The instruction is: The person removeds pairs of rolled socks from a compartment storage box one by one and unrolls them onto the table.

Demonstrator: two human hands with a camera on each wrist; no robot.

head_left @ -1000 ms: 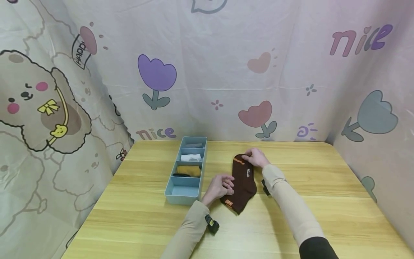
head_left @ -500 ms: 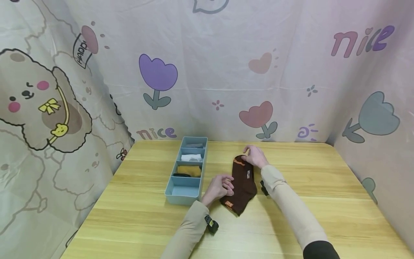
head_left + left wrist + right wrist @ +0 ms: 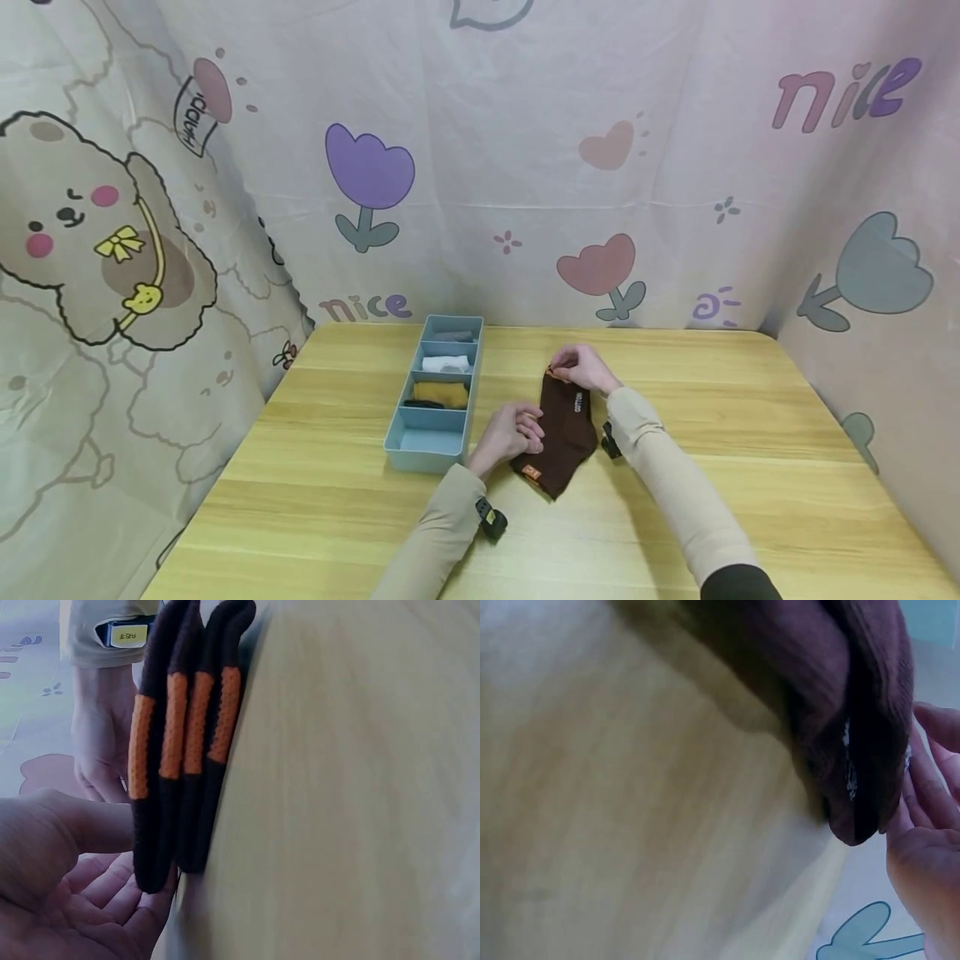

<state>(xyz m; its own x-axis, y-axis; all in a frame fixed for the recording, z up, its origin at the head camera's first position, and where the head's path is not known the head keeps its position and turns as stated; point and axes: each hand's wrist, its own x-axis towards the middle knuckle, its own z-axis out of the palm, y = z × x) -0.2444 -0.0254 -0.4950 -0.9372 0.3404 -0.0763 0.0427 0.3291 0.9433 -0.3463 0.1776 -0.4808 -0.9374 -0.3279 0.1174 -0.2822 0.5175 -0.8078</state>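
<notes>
A pair of dark brown socks (image 3: 564, 446), stacked flat, lies on the table with "COTTON" lettering and orange patches. In the left wrist view, the layered edges of the socks (image 3: 199, 727) show orange bands. My left hand (image 3: 510, 433) rests at the left edge near the cuff end, thumb against the top layer and fingers loosely extended beside it. At the far toe end, my right hand (image 3: 585, 369) pinches the socks between thumb and fingers, covering part of the orange toe patch. The right wrist view shows this hand (image 3: 930, 817) partly hidden behind the socks.
Left of the socks stands a long light-blue divided box (image 3: 426, 460). Its compartments hold a yellow and black sock bundle (image 3: 440, 394), a white one (image 3: 446, 364) and a grey one (image 3: 453, 337); the nearest shows a bare bottom. A patterned curtain (image 3: 480, 167) surrounds the wooden table (image 3: 300, 500).
My right hand lifted its fingers slightly off the toe end, then came down further left over the toe and took hold there. My left hand has stayed in place.
</notes>
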